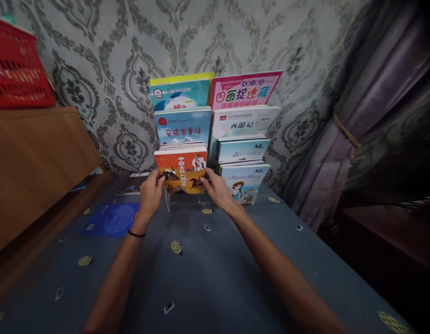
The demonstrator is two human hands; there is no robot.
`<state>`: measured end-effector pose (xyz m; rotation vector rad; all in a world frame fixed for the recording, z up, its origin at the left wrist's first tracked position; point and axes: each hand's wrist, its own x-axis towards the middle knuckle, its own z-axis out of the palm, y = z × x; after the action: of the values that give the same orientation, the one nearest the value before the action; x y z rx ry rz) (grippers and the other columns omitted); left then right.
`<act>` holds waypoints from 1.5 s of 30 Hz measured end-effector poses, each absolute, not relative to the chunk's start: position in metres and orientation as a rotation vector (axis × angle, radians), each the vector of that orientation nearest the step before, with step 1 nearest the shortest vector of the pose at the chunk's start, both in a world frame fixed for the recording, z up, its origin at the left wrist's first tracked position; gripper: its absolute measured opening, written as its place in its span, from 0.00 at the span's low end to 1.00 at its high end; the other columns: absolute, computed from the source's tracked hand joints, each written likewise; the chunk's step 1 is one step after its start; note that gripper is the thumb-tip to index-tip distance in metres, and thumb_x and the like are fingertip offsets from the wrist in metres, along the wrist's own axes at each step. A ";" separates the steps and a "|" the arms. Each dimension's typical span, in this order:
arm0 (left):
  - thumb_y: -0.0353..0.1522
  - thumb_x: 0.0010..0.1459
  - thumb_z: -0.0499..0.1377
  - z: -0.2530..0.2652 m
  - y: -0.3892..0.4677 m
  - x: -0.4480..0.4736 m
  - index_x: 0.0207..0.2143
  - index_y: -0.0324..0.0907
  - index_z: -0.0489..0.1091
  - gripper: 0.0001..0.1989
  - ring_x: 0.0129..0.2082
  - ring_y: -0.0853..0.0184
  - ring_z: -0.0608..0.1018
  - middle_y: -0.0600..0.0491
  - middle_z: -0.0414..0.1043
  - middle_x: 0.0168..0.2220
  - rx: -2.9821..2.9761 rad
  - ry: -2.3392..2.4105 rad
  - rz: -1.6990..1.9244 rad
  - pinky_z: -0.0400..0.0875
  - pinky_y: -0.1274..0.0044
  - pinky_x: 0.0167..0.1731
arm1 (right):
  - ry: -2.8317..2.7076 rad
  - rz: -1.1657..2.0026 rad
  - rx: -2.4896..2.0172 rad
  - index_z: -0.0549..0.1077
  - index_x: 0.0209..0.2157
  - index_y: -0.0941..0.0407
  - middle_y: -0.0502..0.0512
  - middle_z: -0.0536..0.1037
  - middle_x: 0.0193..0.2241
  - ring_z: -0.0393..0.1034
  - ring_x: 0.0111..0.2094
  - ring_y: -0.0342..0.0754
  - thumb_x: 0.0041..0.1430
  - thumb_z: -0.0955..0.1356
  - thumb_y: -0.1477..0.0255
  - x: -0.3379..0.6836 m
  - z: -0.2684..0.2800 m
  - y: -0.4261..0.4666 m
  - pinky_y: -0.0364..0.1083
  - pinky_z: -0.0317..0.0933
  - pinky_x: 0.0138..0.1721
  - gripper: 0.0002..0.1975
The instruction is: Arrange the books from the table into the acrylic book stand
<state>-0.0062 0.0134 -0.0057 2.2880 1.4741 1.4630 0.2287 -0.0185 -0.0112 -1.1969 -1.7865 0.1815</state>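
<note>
From where I stand, both hands are on the orange book [182,162], upright at the front of the left column of a clear rack [168,202]. The left hand [151,191] pinches its left edge, the right hand [217,186] its right edge, thumbs on the cover; held from both sides like that, it probably stays level. Whether its foot rests in the rack, I can't tell.

The books climb in steps, I suppose so each title shows above the one in front. The orange cover reads 中国古代人物, its last characters unclear. Behind it is a blue fairy-tale book [183,121], 安徒生童话, then a teal book [187,92] whose title is partly hidden. In the right column, a pink book [248,86] says 图画捉迷藏, and a pale book [241,121] says 西游记. A dark-blue book [112,219] lies flat on the cloth [201,269], its print too small to read.
</note>
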 end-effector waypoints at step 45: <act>0.36 0.65 0.51 -0.019 0.025 -0.014 0.40 0.43 0.69 0.10 0.36 0.61 0.79 0.49 0.77 0.37 2.352 1.440 1.308 0.70 0.74 0.36 | -1.893 0.151 -1.248 0.67 0.41 0.55 0.57 0.77 0.33 0.70 0.33 0.52 0.65 0.60 0.71 0.235 -0.025 -0.006 0.45 0.58 0.34 0.06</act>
<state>-0.0136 0.0249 -0.0186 2.3525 1.4399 1.3083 0.2354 -0.0058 -0.0245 -1.2484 -1.8932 0.1512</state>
